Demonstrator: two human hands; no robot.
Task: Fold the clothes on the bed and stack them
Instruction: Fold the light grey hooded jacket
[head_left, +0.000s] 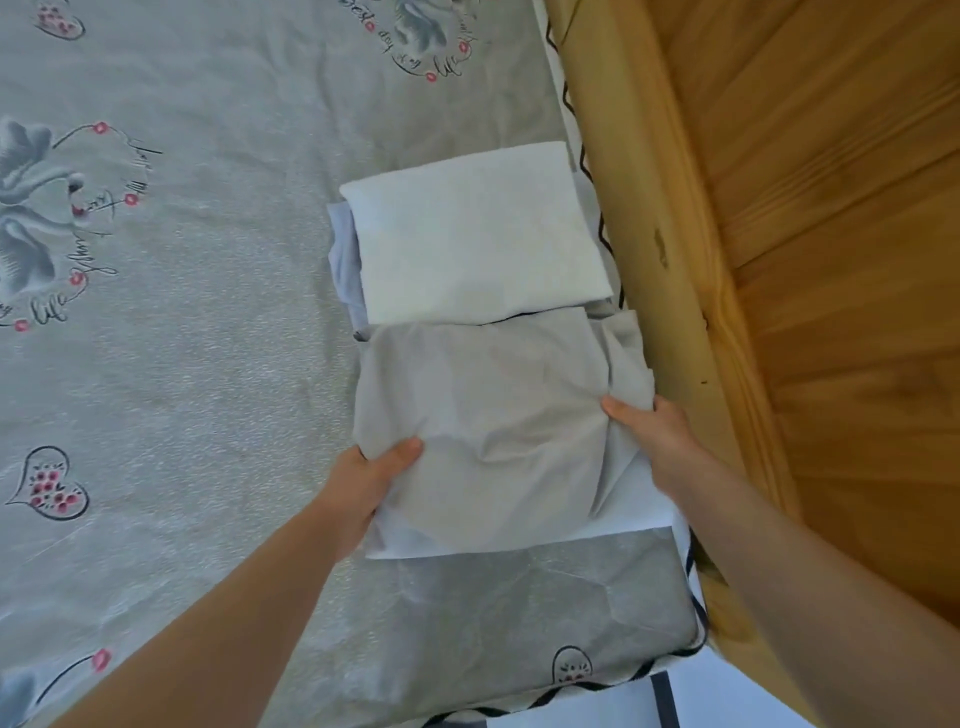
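Both hands are holding a folded grey garment (483, 426) at the right side of the bed (182, 364). The left hand (371, 480) is pinching its near-left edge, the right hand (652, 436) its right edge, each grip curled into the cloth. A folded white garment (478, 234) is lying just beyond it, beside the wooden bed frame (660, 260).

Bed (208, 364) covered by a grey sheet (218, 249) printed with hearts, script and pink dots. Near its right edge, beside the wooden frame (649, 260): a folded white garment (478, 234) atop a pale blue one (344, 254), and just beside them a folded grey garment (493, 415) over white cloth (623, 514).
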